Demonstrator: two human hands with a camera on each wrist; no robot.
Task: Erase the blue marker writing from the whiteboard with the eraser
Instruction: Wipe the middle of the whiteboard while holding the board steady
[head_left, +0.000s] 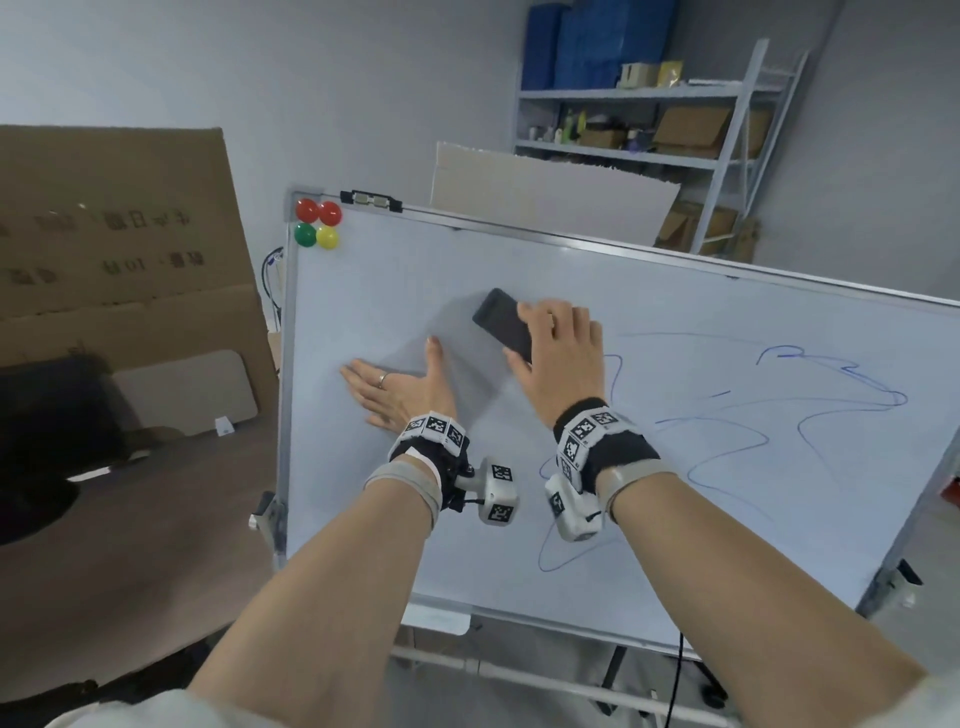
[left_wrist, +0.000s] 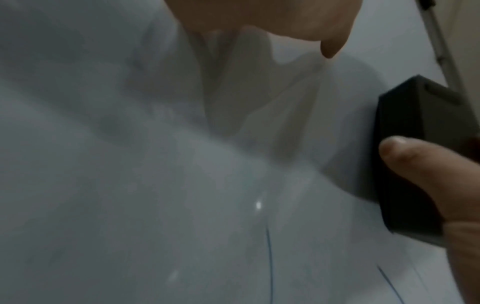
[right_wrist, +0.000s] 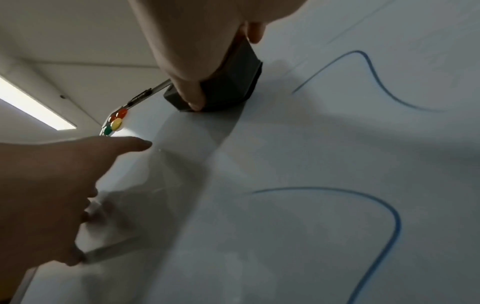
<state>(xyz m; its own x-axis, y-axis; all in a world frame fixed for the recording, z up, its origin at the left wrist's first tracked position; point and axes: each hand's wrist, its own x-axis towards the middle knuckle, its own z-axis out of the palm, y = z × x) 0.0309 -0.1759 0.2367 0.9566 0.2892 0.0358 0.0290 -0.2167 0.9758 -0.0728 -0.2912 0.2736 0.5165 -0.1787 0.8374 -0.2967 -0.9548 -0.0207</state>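
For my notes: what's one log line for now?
right hand: grips eraser on whiteboard | left hand: flat, bracing | blue writing: remains

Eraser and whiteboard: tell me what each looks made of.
Eraser: dark matte block, probably hard plastic, judging by its crisp moulded edges; any felt pad is hidden. Whiteboard: glossy white coated surface that reflects hands and light, with a silvery, likely metal, frame.

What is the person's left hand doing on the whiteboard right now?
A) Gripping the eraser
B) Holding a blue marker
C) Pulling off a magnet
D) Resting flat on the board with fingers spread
D: the left hand lies flat and spread on the whiteboard, holding nothing, while the right hand holds the dark eraser against the board.
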